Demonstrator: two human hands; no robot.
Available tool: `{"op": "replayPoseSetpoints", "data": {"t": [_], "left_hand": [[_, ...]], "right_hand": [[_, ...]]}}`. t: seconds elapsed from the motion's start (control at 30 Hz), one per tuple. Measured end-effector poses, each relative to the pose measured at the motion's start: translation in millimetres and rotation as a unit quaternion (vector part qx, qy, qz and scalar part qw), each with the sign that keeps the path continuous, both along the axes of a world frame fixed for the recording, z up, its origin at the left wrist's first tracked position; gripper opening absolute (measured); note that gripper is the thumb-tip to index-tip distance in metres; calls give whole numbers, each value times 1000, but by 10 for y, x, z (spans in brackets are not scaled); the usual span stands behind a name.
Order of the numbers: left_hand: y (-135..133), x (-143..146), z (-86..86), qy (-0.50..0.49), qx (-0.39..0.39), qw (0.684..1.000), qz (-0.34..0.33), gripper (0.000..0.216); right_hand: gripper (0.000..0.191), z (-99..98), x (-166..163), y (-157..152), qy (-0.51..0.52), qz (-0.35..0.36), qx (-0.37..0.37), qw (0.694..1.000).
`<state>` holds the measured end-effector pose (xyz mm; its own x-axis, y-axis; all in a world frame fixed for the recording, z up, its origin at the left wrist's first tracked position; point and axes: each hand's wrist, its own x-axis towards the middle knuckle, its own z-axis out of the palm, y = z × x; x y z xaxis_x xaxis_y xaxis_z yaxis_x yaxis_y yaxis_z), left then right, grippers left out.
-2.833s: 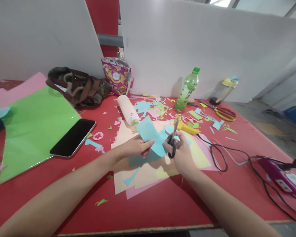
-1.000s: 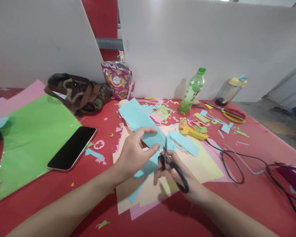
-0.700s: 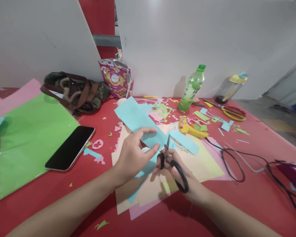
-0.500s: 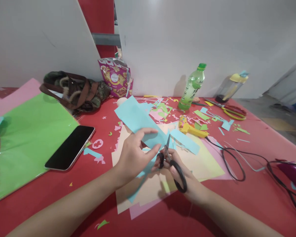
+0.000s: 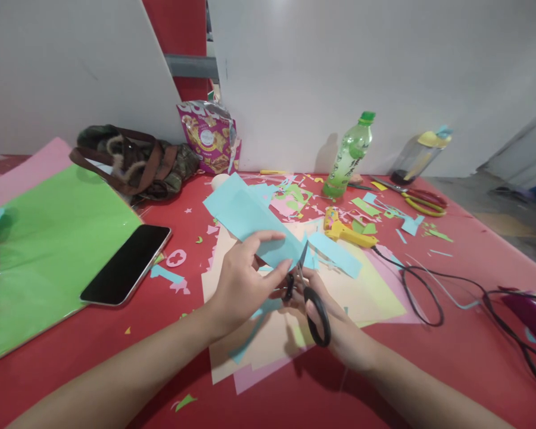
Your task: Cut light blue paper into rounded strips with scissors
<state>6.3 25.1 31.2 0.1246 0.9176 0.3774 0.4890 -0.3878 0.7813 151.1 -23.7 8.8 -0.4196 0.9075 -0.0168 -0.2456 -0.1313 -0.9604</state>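
My left hand (image 5: 245, 277) grips a strip of light blue paper (image 5: 245, 208) between thumb and fingers, the strip slanting up and away to the left. In my right hand (image 5: 324, 304) is a pair of black-handled scissors (image 5: 318, 322), fingers through the loops. The blades point up at the strip's lower right end, close to my left thumb. Under both hands lies a stack of cream paper (image 5: 272, 342) with pink and yellow sheets. Another blue piece (image 5: 337, 253) rests on the stack to the right.
A yellow glue gun (image 5: 351, 233) with a black cord lies right of the stack. Behind stand a green bottle (image 5: 348, 156) and a snack bag (image 5: 209, 137). At left are a phone (image 5: 125, 265), green paper (image 5: 58, 238) and a camouflage bag (image 5: 138, 161). Paper scraps litter the red table.
The scissors have turned slightly, their lower handle loop shifting left. The blue strip's far end has moved a little left. Both hands stay in nearly the same place.
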Motion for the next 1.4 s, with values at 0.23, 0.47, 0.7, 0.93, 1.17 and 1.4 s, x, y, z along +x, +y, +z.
{"op": "replayPoseSetpoints", "data": {"t": [0.23,0.47,0.7,0.93,1.17,1.4], "left_hand": [[-5,8,41,-30,-23,999,3,27],[-12,9,38,-38,-45,998,-2,26],[-10,4,-10,-21,-27,999,6,26],[-15,13,-22,5,-9,1000,14,26],[-12,14,-24,28,30,999,17,25],[-8,4,-37,34,33,999,18,26]], "right_hand": [[38,9,-7,1,15,9,-21,1000],[39,24,-16,3,-3,-5,-20,1000],[38,21,-19,8,-2,-14,-16,1000],[38,30,-10,7,-38,-13,-6,999],[41,43,-13,11,-88,-23,18,996],[41,49,-19,8,-104,-19,22,994]]}}
